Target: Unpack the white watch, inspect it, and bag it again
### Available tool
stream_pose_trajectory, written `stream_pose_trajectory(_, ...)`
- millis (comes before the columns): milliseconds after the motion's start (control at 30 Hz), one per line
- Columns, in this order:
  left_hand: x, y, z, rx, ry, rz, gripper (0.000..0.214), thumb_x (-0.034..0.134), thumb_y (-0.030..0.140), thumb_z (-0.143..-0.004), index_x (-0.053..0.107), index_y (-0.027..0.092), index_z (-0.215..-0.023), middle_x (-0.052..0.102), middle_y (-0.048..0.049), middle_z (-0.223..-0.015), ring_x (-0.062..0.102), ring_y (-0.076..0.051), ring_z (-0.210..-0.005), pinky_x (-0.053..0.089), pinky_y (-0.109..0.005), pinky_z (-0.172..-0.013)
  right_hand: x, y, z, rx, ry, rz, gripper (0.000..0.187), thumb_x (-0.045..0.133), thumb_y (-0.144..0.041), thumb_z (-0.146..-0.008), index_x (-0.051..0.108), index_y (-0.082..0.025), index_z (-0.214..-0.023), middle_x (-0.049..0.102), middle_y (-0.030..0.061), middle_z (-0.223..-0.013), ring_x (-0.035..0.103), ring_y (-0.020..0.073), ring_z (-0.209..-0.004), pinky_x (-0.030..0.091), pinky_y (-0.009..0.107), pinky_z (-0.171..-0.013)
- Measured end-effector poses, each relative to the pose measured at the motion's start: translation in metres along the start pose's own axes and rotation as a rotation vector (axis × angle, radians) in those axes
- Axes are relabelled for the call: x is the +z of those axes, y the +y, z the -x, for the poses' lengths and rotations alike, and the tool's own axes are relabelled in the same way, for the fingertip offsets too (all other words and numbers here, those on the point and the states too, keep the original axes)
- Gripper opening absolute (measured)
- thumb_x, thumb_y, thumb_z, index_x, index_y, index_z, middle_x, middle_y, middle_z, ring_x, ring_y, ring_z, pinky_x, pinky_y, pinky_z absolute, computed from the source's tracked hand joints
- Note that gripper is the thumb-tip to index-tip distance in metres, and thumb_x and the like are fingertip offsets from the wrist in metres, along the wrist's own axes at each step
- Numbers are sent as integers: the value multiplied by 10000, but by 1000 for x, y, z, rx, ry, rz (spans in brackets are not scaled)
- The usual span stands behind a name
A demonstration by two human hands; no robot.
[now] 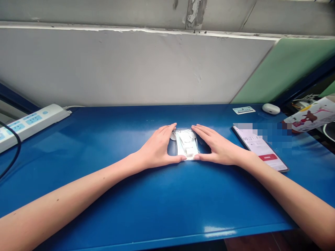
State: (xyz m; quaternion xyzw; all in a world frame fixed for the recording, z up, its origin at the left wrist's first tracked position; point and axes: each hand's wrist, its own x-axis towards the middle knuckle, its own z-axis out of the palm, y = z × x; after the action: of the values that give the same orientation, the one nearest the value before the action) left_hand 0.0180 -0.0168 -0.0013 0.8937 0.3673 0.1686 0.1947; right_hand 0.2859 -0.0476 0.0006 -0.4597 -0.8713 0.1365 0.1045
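Phone (263, 149) displayed digits beginning 00:21. Left hand (157, 147) and right hand (219, 146) bracketed a packet (186, 141), thumbs apart from fingers; whether they gripped it could not be told.

Left of the left hand (158, 146) lies a power strip (34, 123); right of the right hand (218, 146), a phone (260, 148), card (244, 110) and white case (271, 109).
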Motion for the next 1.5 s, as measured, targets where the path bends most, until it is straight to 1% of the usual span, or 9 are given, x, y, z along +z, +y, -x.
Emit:
stream_pose_trajectory(167,0,-2,-1,-9,11,34,1036,786,595,-716,329,107,-1506,471,-230,-1489,394,-386,-1421,364,-547,-1151,1,0,0,-1,10,1,995,582,-709,-838,267,-113,-1571,345,235,-1598,288,404,-1491,328,600,-1176)
stream_pose_trajectory(300,0,-3,-1,26,11,-3,928,766,607,-734,433,110,-1442,482,-220,-1484,392,-392,-1419,335,-549,-1171,-1,-5,-2,57,-19,-39,1007,594,-716,-824,299,-82,-1548,340,259,-1592,280,401,-1495,313,597,-1184)
stream_pose_trajectory(467,3,-3,2,89,42,-46,896,742,595,-751,463,44,-1401,481,-254,-1469,390,-403,-1411,344,-539,-1170,-3,-2,-9,113,-25,-134,1060,692,-718,-734,328,-127,-1535,350,226,-1593,298,383,-1491,322,574,-1188)
stream_pose_trajectory(633,-1,-2,3,98,65,-117,826,716,577,-759,476,99,-1389,517,-227,-1439,444,-399,-1369,384,-542,-1128,1,0,-17,112,16,-190,1017,737,-699,-697,389,-178,-1499,397,207,-1562,364,387,-1455,355,591,-1161)
stream_pose_trajectory(733,-11,-3,0,121,-11,-181,801,674,605,-796,483,97,-1385,533,-231,-1423,497,-397,-1318,413,-523,-1089,7,-5,-18,128,56,-180,982,723,-705,-709,418,-171,-1475,408,215,-1553,353,389,-1460,349,588,-1164)
stream_pose_trajectory(833,-16,-8,-2,163,-56,-203,821,667,642,-800,497,76,-1370,574,-222,-1374,532,-384,-1271,433,-485,-1061,12,-9,-16,128,73,-155,973,676,-711,-755,367,-188,-1516,382,211,-1578,305,401,-1483,327,614,-1167)
stream_pose_trajectory(1000,-10,-13,-3,144,17,-157,803,685,641,-787,496,126,-1373,550,-207,-1407,493,-376,-1314,401,-513,-1092,13,-7,-12,109,49,-125,973,610,-700,-820,264,-193,-1575,327,206,-1614,275,401,-1497,313,625,-1171)
stream_pose_trajectory(1167,-7,-12,-4,145,35,-114,795,715,610,-773,511,98,-1345,558,-222,-1394,497,-375,-1314,402,-516,-1100,14,-3,-10,83,45,-86,975,572,-706,-845,264,-135,-1573,314,225,-1615,266,383,-1504,300,592,-1190)
stream_pose_trajectory(1500,-7,-12,-4,150,64,-91,761,726,599,-756,526,135,-1326,587,-197,-1364,525,-372,-1286,424,-525,-1084,13,-1,-10,20,43,-30,970,551,-698,-863,223,-149,-1593,349,225,-1599,294,406,-1488,332,614,-1165)
